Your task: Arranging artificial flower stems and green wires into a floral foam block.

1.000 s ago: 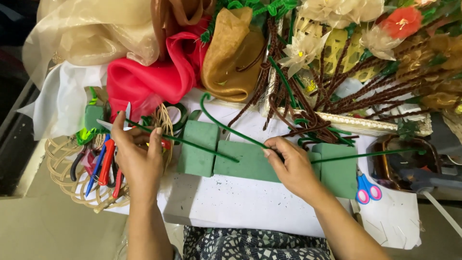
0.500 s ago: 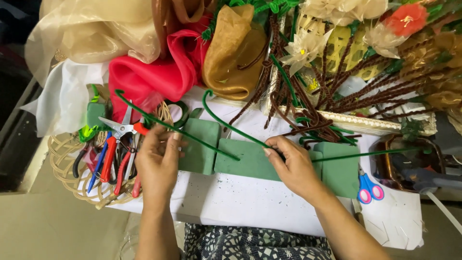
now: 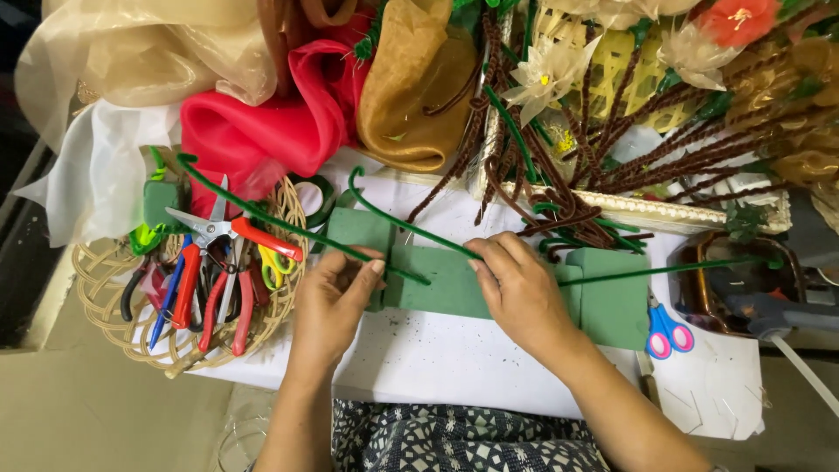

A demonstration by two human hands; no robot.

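Stem [image 3: 288, 225] runs up-left from your left hand [image 3: 336, 297] — grip pinching it; right hand [image 3: 516, 284] presses the foam block [image 3: 437, 284], grip flat.

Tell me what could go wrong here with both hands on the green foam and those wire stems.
The left hand grips a long green stem lying over the basket; it might snag the red-handled snips. The right hand presses the green foam block, which could dent or crumble. The hooked stem may spring loose.
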